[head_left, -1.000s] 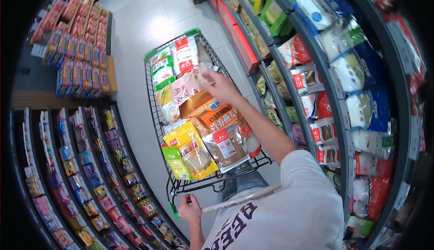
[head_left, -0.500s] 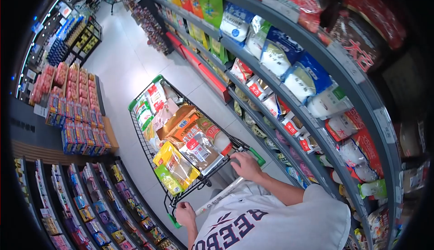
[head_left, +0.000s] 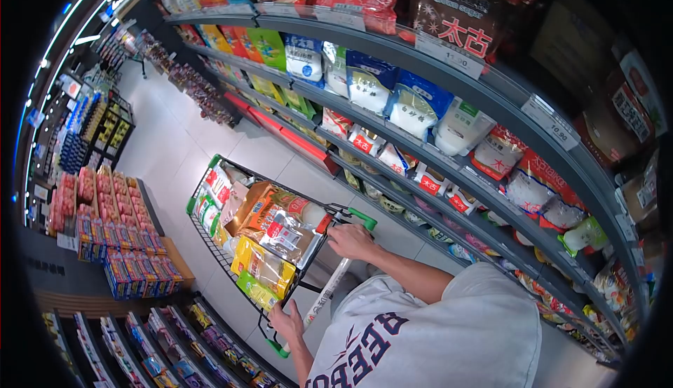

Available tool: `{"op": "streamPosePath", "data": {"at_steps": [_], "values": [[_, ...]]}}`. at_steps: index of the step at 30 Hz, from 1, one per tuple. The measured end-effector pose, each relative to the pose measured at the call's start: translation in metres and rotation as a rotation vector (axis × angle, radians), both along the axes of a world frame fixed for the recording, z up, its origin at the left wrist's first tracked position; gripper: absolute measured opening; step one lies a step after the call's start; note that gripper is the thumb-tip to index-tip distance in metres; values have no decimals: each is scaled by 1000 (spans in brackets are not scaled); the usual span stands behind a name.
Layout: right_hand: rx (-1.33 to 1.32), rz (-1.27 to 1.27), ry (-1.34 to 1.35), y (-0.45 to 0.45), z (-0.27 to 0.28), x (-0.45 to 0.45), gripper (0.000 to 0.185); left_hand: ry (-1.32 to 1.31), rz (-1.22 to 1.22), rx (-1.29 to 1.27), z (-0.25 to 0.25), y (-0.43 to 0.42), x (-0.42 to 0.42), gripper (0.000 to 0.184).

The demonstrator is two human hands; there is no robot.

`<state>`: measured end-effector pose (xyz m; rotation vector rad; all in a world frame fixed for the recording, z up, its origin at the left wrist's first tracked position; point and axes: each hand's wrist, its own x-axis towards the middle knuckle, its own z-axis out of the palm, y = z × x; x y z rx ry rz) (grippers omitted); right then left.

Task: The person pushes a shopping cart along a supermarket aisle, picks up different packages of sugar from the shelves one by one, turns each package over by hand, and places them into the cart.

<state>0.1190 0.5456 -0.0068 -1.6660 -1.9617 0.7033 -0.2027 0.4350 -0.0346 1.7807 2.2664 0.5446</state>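
Observation:
A shopping cart [head_left: 210, 237] with black wire sides and green corners stands in front of me. My right hand [head_left: 352, 241] is closed round the right end of its pale handle [head_left: 328, 294], beside the green end piece. At the handle's left end, my left hand [head_left: 287, 326] curls over the bar, with the thumb apart from the fingers. Inside the cart lie a yellow bag [head_left: 263, 267], a green packet [head_left: 256, 290], an orange-brown bag [head_left: 263, 209], a clear-fronted bag with a white label [head_left: 289, 235], and several green-and-white packs [head_left: 207, 213] at the far end.
Along the right runs a long shelf [head_left: 336, 104] stocked with bagged sugar [head_left: 413, 111] and price tags. Stacked boxes [head_left: 140, 269] and pink packs [head_left: 105, 195] form a display on the left. Low shelves [head_left: 147, 346] of small packets curve at lower left. A tiled aisle [head_left: 165, 118] stretches ahead.
The view has swung toward the right-hand shelf, so the cart and left displays sit lower in view. Both hands stay at the handle; the left thumb now stands apart from the fingers.

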Motion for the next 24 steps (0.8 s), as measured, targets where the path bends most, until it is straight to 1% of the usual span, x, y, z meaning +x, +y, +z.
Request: {"op": "streamPosePath", "data": {"at_steps": [4, 7, 11, 14, 17, 18, 21, 24], "values": [[47, -34, 22, 9, 0, -4, 22, -17, 8, -26, 3, 8, 1, 41], [56, -27, 41, 17, -3, -4, 22, 15, -49, -37, -1, 19, -3, 44], [21, -48, 0, 23, -4, -12, 21, 43, -115, -1, -1, 25, -9, 48], [-4, -61, -24, 28, -9, -18, 21, 32, -147, -32, 0, 32, -14, 48], [-5, -73, -44, 29, -5, -23, 20, -29, -185, -116, 6, 42, -23, 46], [-6, -77, -47, 27, -5, -24, 20, -102, -179, -97, -10, 48, -29, 45], [-48, -94, -56, 26, 0, -30, 20, -41, -182, -215, -4, 65, -31, 46], [-76, -104, -79, 24, 0, -35, 20, 12, -174, -130, -16, 67, -37, 54]]}}
